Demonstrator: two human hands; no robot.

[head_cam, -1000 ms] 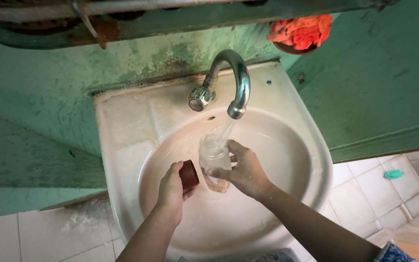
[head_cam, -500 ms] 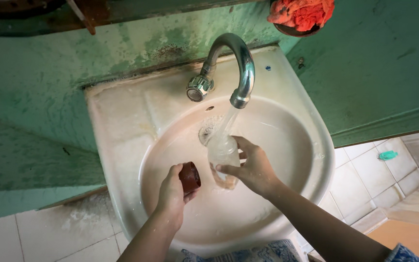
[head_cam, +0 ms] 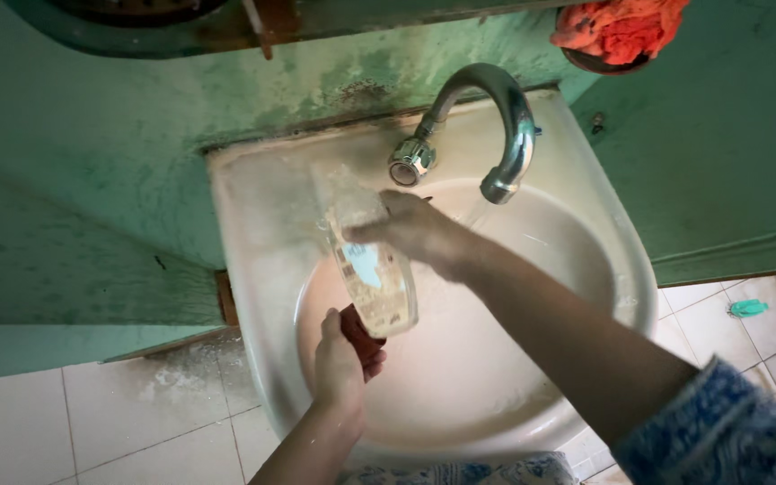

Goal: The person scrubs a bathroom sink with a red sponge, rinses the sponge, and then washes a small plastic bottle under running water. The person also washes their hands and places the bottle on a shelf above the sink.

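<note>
Here the right hand (head_cam: 410, 229) grips a clear bottle (head_cam: 370, 265) over the sink's (head_cam: 253, 296) left rim; just nearer, the left hand (head_cam: 343, 364) clasps a brown cap (head_cam: 359, 334).

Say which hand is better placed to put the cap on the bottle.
Probably left. The left hand already holds the brown cap just under the bottle, while the right hand is taken up gripping the bottle over the sink.
</note>
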